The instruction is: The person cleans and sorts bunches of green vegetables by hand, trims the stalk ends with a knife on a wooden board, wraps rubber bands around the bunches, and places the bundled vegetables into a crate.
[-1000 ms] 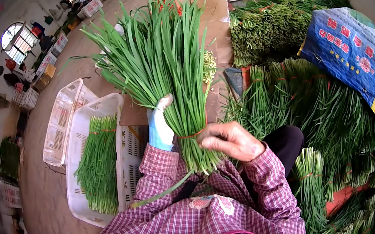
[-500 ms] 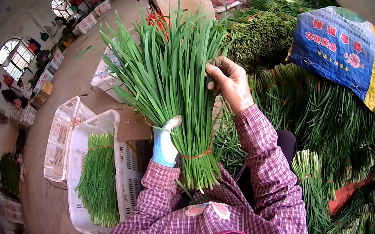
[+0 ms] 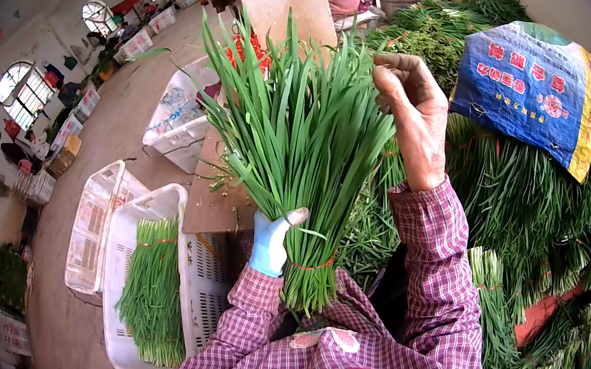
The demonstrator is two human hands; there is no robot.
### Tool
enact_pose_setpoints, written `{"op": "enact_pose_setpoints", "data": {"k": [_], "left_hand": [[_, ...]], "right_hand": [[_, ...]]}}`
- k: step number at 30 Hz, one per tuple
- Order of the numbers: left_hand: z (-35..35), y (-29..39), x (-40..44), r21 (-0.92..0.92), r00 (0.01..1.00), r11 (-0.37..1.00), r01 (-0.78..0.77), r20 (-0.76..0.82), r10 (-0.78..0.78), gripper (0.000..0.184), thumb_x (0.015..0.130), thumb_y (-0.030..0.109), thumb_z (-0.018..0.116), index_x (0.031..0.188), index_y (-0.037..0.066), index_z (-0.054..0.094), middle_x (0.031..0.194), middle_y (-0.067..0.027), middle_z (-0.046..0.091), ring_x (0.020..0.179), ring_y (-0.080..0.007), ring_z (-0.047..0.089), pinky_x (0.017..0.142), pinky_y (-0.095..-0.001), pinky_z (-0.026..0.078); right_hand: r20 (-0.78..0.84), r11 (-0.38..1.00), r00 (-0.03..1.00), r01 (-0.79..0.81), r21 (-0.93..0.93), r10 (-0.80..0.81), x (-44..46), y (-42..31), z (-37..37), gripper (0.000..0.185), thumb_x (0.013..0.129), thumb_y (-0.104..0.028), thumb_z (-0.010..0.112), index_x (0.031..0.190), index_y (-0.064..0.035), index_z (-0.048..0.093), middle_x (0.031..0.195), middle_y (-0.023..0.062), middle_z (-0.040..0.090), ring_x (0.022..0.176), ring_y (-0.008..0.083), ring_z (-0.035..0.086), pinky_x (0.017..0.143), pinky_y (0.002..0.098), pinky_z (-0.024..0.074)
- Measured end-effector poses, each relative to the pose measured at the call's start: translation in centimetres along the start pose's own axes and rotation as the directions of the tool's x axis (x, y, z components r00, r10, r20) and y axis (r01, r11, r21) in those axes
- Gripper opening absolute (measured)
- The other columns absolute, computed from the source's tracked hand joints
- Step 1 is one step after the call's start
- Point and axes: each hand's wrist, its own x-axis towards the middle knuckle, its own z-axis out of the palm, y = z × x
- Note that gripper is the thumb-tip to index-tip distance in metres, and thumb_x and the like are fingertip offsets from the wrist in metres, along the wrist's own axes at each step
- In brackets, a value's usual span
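Observation:
A large bunch of garlic chives (image 3: 304, 132) stands leaf tips up in front of me, tied low with an orange-red band (image 3: 312, 266). My left hand (image 3: 273, 239), in a white and light-blue glove, is closed around its left side just above the band. My bare right hand (image 3: 418, 115) is raised at the bunch's upper right, its thumb and fingers pinched together by the leaf tips. Whatever lies in that pinch is too small to make out. The cut stem ends rest close to my checked apron (image 3: 353, 356).
A white crate (image 3: 111, 287) at left holds a tied chive bundle (image 3: 154, 293); another crate (image 3: 91, 229) leans beside it. A further crate (image 3: 186, 117) stands behind a brown board (image 3: 212, 198). Piled chives (image 3: 511, 188) fill the right, partly under a blue sack (image 3: 527, 90). Someone in pink sits behind.
My right hand has moved up and right, away from the bunch's side to its leaf tips. The bunch sits more upright and slightly lower, with my left hand still around it.

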Motion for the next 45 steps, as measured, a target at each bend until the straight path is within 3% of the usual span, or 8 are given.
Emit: {"op": "enact_pose_setpoints", "data": {"k": [9, 13, 21, 24, 27, 32, 36, 45], "left_hand": [[0.9, -1.1, -1.0, 0.119, 0.988, 0.992, -0.027, 0.156, 0.008, 0.026, 0.078, 0.013, 0.066, 0.097, -0.003, 0.066, 0.094, -0.0081, 0.067, 0.086, -0.0166, 0.064, 0.080, -0.0318, 0.052], [0.7, -1.2, -0.7, 0.099, 0.986, 0.995, 0.005, 0.164, -0.021, 0.025, 0.071, 0.007, 0.078, 0.090, 0.003, 0.062, 0.080, 0.0000, 0.062, 0.070, -0.0098, 0.059, 0.064, -0.0250, 0.049], [-3.0, 4.6, -0.2, 0.176, 0.971, 0.981, 0.086, 0.207, -0.122, 0.019, 0.074, 0.002, 0.069, 0.091, -0.005, 0.067, 0.086, -0.0094, 0.070, 0.079, -0.0166, 0.068, 0.078, -0.0278, 0.053], [-6.1, 6.2, 0.0, 0.201, 0.964, 0.966, 0.163, 0.177, -0.199, 0.023, 0.077, 0.001, 0.069, 0.098, -0.006, 0.063, 0.095, -0.0115, 0.068, 0.086, -0.0172, 0.068, 0.079, -0.0297, 0.055], [-8.1, 7.8, -0.6, 0.279, 0.955, 0.937, 0.210, 0.148, -0.258, 0.033, 0.079, 0.003, 0.069, 0.109, -0.006, 0.058, 0.100, -0.0115, 0.067, 0.088, -0.0171, 0.067, 0.080, -0.0302, 0.055], [-7.9, 8.9, -3.9, 0.293, 0.936, 0.905, 0.309, 0.077, -0.344, 0.041, 0.086, 0.004, 0.062, 0.125, -0.002, 0.050, 0.111, -0.0110, 0.062, 0.100, -0.0186, 0.063, 0.087, -0.0334, 0.054], [-12.2, 5.2, -6.3, -0.082, 0.916, 0.919, 0.385, -0.089, -0.392, 0.054, 0.089, 0.007, 0.059, 0.139, 0.007, 0.038, 0.121, -0.0123, 0.057, 0.105, -0.0210, 0.061, 0.091, -0.0357, 0.053], [-11.0, 2.9, -9.0, -0.041, 0.909, 0.925, 0.377, -0.175, -0.378, 0.044, 0.090, 0.021, 0.062, 0.127, -0.002, 0.054, 0.122, -0.0097, 0.059, 0.110, -0.0184, 0.057, 0.098, -0.0346, 0.046]], "right_hand": [[0.323, 0.629, 0.932, 0.350, -0.694, -0.162, 3.5, 0.4, 2.5, 0.030, 0.079, -0.037, 0.071, 0.087, -0.0088, 0.071, 0.082, 0.0093, 0.067, 0.078, 0.0279, 0.065, 0.070, 0.0400, 0.0500], [0.274, 0.642, 0.946, 0.320, -0.697, -0.175, 4.0, 1.5, 2.9, 0.024, 0.080, -0.031, 0.068, 0.086, -0.0084, 0.070, 0.082, 0.0103, 0.067, 0.077, 0.0296, 0.065, 0.071, 0.0408, 0.0501], [0.009, 0.966, 0.998, 0.062, -0.250, -0.061, 7.5, 0.1, -1.7, 0.037, 0.090, -0.039, 0.062, 0.092, -0.0039, 0.072, 0.075, 0.0041, 0.070, 0.063, 0.0082, 0.060, 0.059, 0.0264, 0.0473], [0.044, 0.617, 0.943, 0.252, -0.745, -0.331, 4.6, -0.3, -2.9, 0.033, 0.087, -0.039, 0.066, 0.088, -0.0057, 0.070, 0.066, 0.0067, 0.065, 0.058, 0.0162, 0.062, 0.054, 0.0333, 0.0474], [0.333, 0.441, 0.815, 0.547, -0.711, -0.474, 0.1, 0.2, -1.7, 0.039, 0.079, -0.043, 0.070, 0.106, -0.0156, 0.063, 0.085, 0.0040, 0.063, 0.086, 0.0193, 0.063, 0.071, 0.0350, 0.0508], [0.694, 0.524, 0.671, 0.702, -0.482, -0.261, -10.5, 5.0, 2.8, 0.045, 0.078, -0.051, 0.064, 0.106, -0.0165, 0.060, 0.092, 0.0040, 0.058, 0.103, 0.0232, 0.052, 0.105, 0.0530, 0.0330], [0.717, 0.642, 0.697, 0.542, -0.543, 0.018, -16.6, 7.9, 0.5, 0.039, 0.080, -0.049, 0.062, 0.090, -0.0121, 0.057, 0.076, 0.0040, 0.049, 0.082, 0.0230, 0.053, 0.102, 0.0524, 0.0358], [0.659, 0.690, 0.747, 0.433, -0.580, 0.085, -20.2, 8.3, -2.7, 0.035, 0.083, -0.046, 0.062, 0.100, -0.0147, 0.064, 0.080, 0.0043, 0.051, 0.085, 0.0239, 0.053, 0.100, 0.0517, 0.0368]]}}
